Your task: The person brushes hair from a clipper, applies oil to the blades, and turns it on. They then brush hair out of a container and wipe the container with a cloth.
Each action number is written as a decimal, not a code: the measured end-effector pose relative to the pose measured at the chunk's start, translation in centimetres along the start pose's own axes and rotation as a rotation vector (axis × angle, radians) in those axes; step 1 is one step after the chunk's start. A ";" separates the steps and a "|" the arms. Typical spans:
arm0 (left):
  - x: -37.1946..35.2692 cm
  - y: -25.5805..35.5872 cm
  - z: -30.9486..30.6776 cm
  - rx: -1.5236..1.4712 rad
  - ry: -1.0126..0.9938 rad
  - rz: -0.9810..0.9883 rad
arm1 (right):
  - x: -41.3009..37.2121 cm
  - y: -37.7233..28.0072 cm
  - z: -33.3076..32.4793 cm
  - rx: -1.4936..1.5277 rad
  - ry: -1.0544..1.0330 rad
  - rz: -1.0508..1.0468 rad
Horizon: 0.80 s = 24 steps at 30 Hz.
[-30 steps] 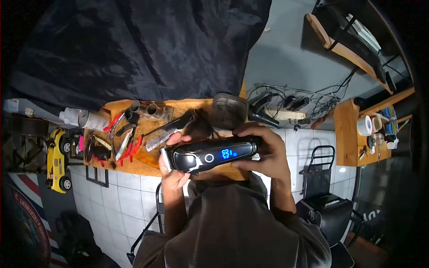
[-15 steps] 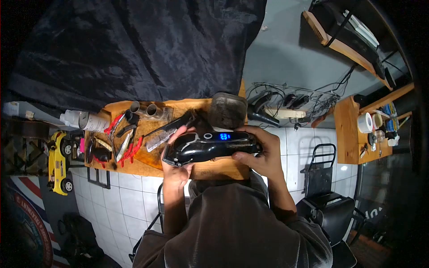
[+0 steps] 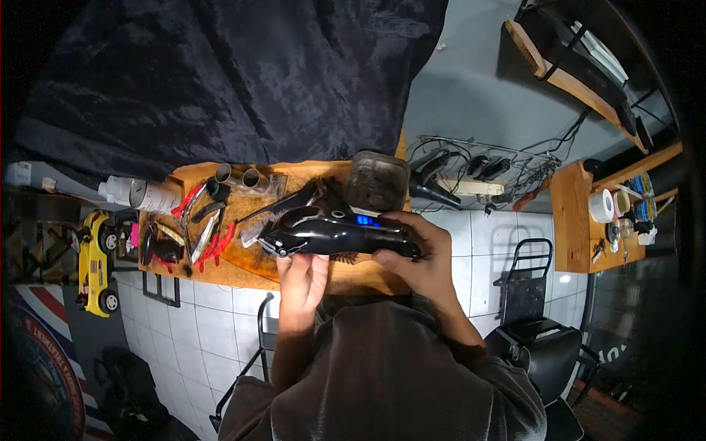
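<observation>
A black hair clipper (image 3: 334,234) with a lit blue display lies crosswise in front of me above the wooden table, its blade end to the left. My right hand (image 3: 425,257) is closed around the rear end, thumb along the near side. Near the blade end, my left hand (image 3: 303,279) holds the clipper from beneath; its fingertips are hidden behind the body. Just beyond the clipper, a clear comb (image 3: 254,229) is partly covered by it. Dark clip-like tools (image 3: 298,197) and a hair-dusted container (image 3: 376,180) sit farther back.
The wooden table (image 3: 220,275) bears red-handled tools (image 3: 217,246), metal cups (image 3: 255,181) and a spray can (image 3: 154,198) at left. A black cloth (image 3: 243,81) hangs over its far side. Hair dryers and cables (image 3: 471,165) hang at right, near a black chair (image 3: 529,331).
The clipper has tilted, its blade end slightly lower and its display turned farther away. My left hand has shifted right beneath it, and its thumb no longer shows above the clipper.
</observation>
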<state>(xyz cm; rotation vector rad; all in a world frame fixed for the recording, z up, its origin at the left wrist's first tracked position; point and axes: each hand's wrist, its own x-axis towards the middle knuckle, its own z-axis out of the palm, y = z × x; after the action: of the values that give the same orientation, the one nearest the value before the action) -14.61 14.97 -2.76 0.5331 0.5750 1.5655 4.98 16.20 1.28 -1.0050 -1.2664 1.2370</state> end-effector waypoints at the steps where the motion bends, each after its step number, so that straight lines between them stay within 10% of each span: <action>1: 0.2 -0.2 -0.1 -0.198 -0.110 0.016 | 0.0 0.3 0.1 0.011 -0.021 -0.006; 13: 0.4 0.5 1.7 -0.390 -0.379 -0.206 | 1.3 0.2 -1.4 -0.288 -0.009 -0.324; 17: -0.1 -0.4 0.0 -0.009 -0.056 -0.184 | 1.2 0.3 -1.5 -0.176 -0.074 -0.296; 24: 0.2 -0.3 0.4 -0.012 -0.101 -0.124 | 1.3 -0.5 -1.1 -0.150 -0.062 -0.212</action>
<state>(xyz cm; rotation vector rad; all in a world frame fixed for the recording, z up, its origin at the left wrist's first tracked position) -14.13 15.23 -2.72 0.5539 0.5118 1.4151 6.01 17.56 1.82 -0.9168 -1.4907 1.0284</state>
